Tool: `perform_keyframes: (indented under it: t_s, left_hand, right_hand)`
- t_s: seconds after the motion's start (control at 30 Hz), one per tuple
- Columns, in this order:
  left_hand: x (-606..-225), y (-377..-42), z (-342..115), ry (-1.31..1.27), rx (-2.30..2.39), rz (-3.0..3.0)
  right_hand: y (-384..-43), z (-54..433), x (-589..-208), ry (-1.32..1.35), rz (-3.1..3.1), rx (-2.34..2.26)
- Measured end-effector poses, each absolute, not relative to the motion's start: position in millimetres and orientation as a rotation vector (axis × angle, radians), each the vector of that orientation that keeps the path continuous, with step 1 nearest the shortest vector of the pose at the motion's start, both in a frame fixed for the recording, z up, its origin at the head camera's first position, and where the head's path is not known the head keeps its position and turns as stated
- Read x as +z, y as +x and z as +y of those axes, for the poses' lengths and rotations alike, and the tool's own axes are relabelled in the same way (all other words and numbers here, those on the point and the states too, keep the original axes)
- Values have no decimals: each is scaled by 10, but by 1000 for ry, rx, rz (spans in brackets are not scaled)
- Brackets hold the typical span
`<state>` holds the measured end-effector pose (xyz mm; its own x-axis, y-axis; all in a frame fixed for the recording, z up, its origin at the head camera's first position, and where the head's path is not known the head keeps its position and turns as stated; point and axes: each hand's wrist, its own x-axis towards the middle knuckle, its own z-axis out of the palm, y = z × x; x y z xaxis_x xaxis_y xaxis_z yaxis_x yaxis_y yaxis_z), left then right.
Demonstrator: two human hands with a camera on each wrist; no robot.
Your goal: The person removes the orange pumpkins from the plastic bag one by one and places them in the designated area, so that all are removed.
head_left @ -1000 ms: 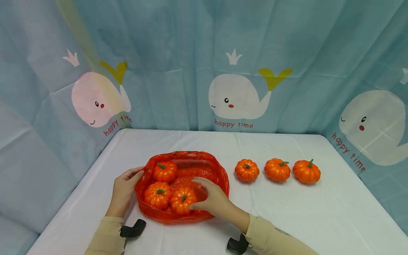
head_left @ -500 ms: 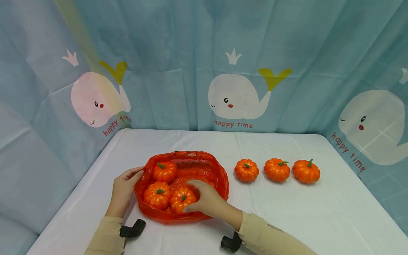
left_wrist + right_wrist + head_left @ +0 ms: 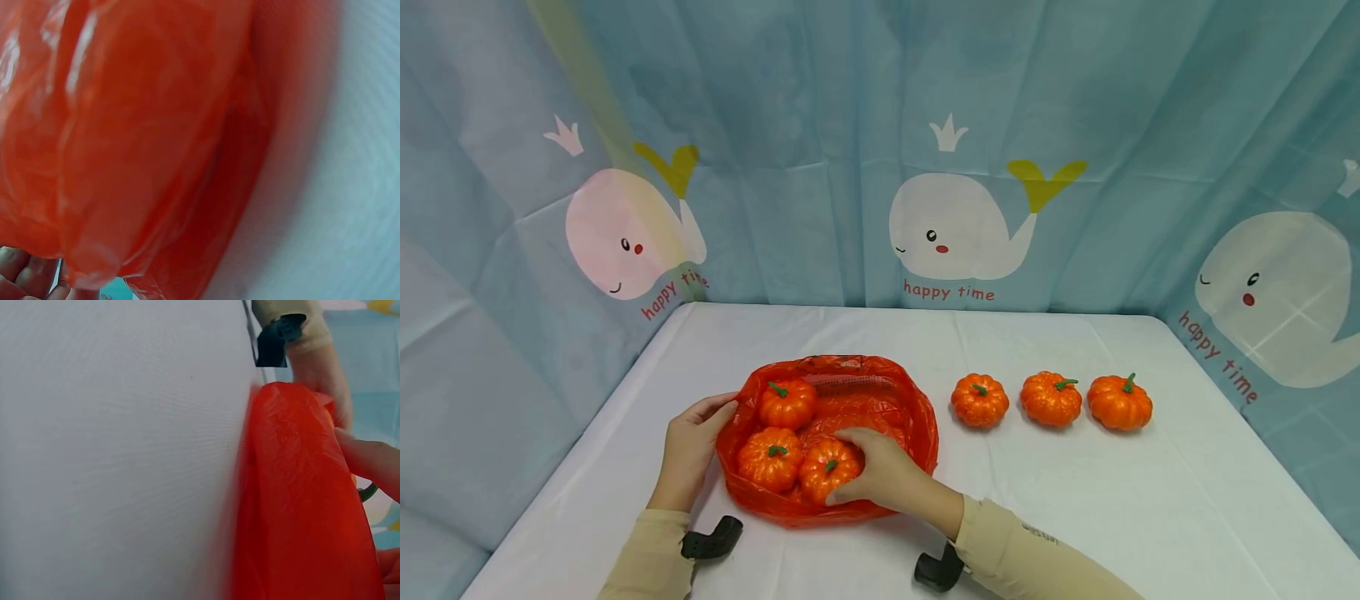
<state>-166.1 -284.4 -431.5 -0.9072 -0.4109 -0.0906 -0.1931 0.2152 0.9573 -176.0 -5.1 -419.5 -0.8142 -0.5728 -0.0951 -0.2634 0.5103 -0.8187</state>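
Observation:
A red plastic bag (image 3: 872, 408) lies spread wide on the table, its rim rolled outward. Inside it are three small orange pumpkins: one at the back left (image 3: 787, 405), one at the front left (image 3: 771, 460) and one at the front middle (image 3: 829, 472). My left hand (image 3: 695, 446) holds the bag's left rim; in the left wrist view its fingers (image 3: 34, 275) show at the bag's edge. Reaching over the right rim, my right hand (image 3: 887, 475) grips the front middle pumpkin, thumb in front and fingers behind. The right wrist view shows the thumb (image 3: 369, 459) above the red plastic.
Three more orange pumpkins, a near one (image 3: 980, 401), a middle one (image 3: 1051, 400) and a far right one (image 3: 1120, 402), stand in a row right of the bag. A white cloth covers the table (image 3: 1075, 517). A blue curtain (image 3: 820, 167) hangs behind it.
My right hand has moved left and closed in around the front middle pumpkin. The left hand stays at the bag's rim, and the pumpkins have not visibly moved.

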Motion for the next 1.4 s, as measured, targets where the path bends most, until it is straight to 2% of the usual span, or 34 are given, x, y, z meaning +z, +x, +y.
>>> perform_keyframes:
  t_s: [0.4, 0.93, 1.4]
  left_hand:
    - [-4300, -1665, -2824, 570, -1759, -2299]
    - [-4298, -1644, -2836, 609, -1730, -2323]
    - [-4321, -1656, -2832, 581, -1747, -2305]
  right_hand:
    - [-1748, 50, -4111, -644, 2385, -1324]
    - [-1577, 806, -3796, -521, 2362, -1635]
    - [-1532, 1288, -3784, -390, 2462, -1595]
